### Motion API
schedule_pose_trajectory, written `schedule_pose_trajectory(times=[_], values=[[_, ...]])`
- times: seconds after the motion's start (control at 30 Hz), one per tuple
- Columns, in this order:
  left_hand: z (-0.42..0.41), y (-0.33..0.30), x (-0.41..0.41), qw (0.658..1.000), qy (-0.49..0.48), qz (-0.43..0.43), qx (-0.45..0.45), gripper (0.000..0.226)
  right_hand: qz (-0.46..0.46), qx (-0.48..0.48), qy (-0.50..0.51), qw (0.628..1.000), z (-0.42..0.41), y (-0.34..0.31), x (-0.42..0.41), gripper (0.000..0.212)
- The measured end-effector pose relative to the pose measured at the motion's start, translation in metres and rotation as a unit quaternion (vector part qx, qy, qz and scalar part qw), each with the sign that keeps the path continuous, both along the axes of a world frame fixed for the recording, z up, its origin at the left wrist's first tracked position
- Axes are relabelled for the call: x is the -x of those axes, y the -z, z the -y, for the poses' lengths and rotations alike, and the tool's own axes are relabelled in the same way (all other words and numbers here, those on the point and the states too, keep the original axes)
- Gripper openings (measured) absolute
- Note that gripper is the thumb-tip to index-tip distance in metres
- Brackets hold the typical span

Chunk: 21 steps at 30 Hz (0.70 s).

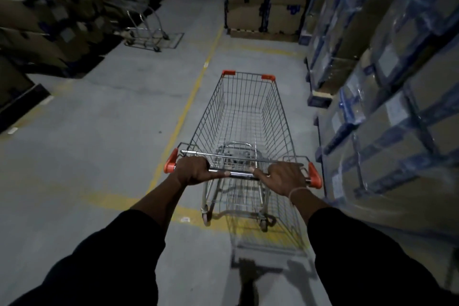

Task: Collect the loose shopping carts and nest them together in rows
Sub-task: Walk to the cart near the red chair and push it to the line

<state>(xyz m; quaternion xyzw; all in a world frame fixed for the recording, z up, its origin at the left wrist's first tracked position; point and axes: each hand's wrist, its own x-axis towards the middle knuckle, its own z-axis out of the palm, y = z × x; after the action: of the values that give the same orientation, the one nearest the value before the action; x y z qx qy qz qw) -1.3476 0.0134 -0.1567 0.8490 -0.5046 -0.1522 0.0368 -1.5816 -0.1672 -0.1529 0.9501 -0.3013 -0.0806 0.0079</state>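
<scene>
Both hands, the left hand and right hand, are gripping the handle bar of a wire shopping cart standing in a warehouse aisle; a second cart is sitting far left.

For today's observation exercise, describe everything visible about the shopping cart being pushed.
The shopping cart is a silver wire-mesh basket on a metal frame with small wheels, orange caps at its front corners and handle ends. It looks empty and stands upright on the concrete floor beside a yellow line, pointing down the aisle. The left hand and right hand each grip its chrome handle bar.
</scene>
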Motion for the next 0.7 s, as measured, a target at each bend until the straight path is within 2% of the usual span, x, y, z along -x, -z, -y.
schedule_pose_trajectory(times=[0.13,0.37,0.57,0.7], values=[[0.036,0.005,-0.035,0.999,-0.018,0.045,0.021,0.096,0.017,0.0,-0.017,1.0,0.052,0.004,-0.048,0.112],[0.101,0.014,-0.116,0.991,-0.052,0.119,0.042,0.097,0.04,-0.013,-0.038,0.998,0.136,0.011,-0.147,0.1],[0.169,0.02,-0.223,0.987,-0.084,0.119,0.069,0.097,0.025,-0.012,-0.047,0.999,0.209,0.009,-0.259,0.106],[0.211,0.017,-0.294,0.987,-0.085,0.111,0.085,0.09,0.015,0.054,0.024,0.998,0.242,0.012,-0.338,0.104]])
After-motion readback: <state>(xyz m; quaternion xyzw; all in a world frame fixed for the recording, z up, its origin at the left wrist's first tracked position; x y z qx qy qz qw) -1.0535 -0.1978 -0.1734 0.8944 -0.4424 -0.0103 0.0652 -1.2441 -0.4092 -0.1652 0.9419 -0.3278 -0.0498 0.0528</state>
